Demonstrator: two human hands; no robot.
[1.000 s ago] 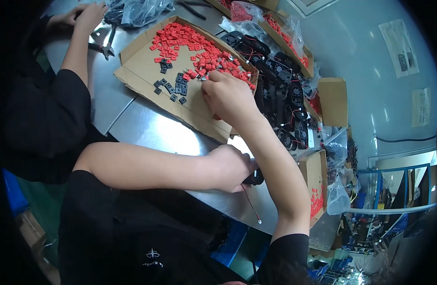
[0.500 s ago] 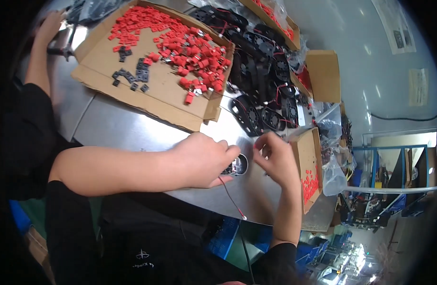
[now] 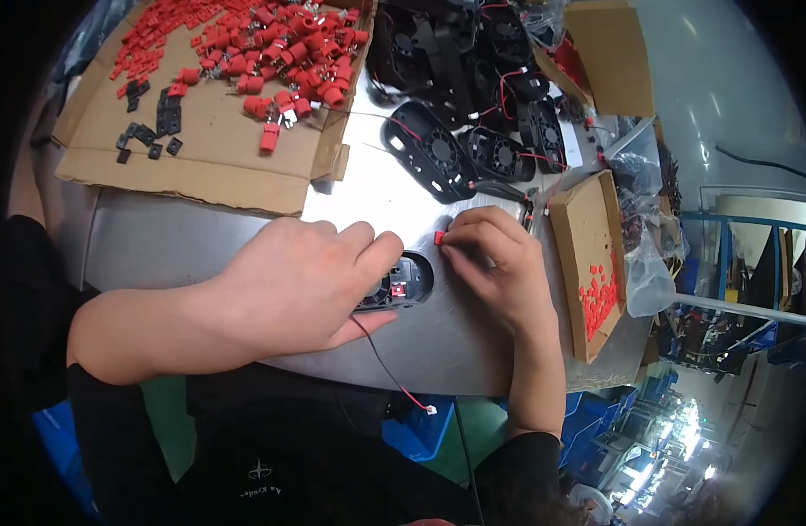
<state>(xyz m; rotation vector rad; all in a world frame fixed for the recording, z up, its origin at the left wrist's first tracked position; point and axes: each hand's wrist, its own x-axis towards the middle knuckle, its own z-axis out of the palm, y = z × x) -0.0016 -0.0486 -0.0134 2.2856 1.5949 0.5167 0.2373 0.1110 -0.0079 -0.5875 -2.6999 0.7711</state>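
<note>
Clearly, other things crowd the metal table [image 3: 460, 337]: a cardboard tray [image 3: 219, 180] at 10 to 11 o'clock carries a heap of red plugs [image 3: 289, 53] and some small black blocks [image 3: 168, 118], while a pile of black fan shells [image 3: 438, 149] spreads from 12 to 1 o'clock. A shallow box [image 3: 568, 254] with red bits [image 3: 599, 302] stands at 3 o'clock. Near the middle, the person's left hand [image 3: 320, 285] curls around a black casing [image 3: 413, 282] and hides its 9 o'clock end. The casing lies open side up, its long axis running roughly from 9 to 3 o'clock, the rounded end toward 3. A thin wire [image 3: 378, 355] trails from it toward 5 o'clock, ending in a white connector [image 3: 431, 409]. Just beyond the rounded end, at 1 o'clock from the casing and apart from it, the right hand [image 3: 499, 263] pinches a small red piece [image 3: 439, 238] between thumb and fingertips. A second ago that hand was over the tray; now it is beside the casing. The tray and shells show farther toward 10 and 12 o'clock as the view has shifted.
</note>
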